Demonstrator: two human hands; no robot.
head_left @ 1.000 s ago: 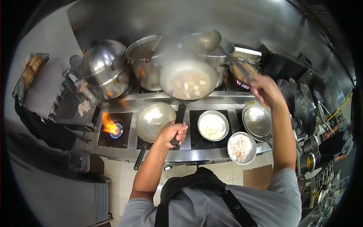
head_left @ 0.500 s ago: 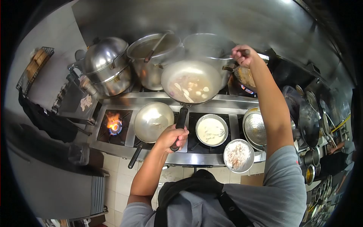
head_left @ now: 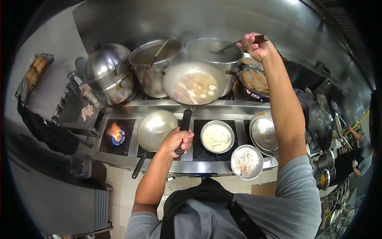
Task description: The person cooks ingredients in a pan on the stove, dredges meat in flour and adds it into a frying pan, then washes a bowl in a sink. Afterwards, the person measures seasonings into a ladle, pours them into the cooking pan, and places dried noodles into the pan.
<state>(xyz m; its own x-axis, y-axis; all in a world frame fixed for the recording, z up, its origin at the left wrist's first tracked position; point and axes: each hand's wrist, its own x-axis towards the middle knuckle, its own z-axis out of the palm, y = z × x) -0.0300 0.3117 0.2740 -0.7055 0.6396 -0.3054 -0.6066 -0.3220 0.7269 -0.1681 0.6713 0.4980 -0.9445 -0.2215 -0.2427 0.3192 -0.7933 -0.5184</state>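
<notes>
My left hand (head_left: 179,140) is wrapped round the black handle of a frying pan (head_left: 171,85). Pale round slices and longer pale strips lie in cloudy liquid in the pan, which sits at the back of the stove against the stockpots. Up at the right, my right hand (head_left: 254,48) grips a ladle (head_left: 229,47) by its dark handle. The ladle's head reaches over the right stockpot (head_left: 199,59); whether it touches the liquid I cannot tell.
A lit burner (head_left: 117,137) flames at left, beside a second pan (head_left: 153,131). In front stand a bowl of creamy liquid (head_left: 217,136), a bowl of white flakes (head_left: 246,161) and a strainer (head_left: 263,133). A browned pan (head_left: 254,81) sits over flame at right. Another person (head_left: 362,155) stands far right.
My right hand has risen, and the ladle now shows slanting over the right stockpot. The steam has thinned. My left hand keeps its hold on the frying pan.
</notes>
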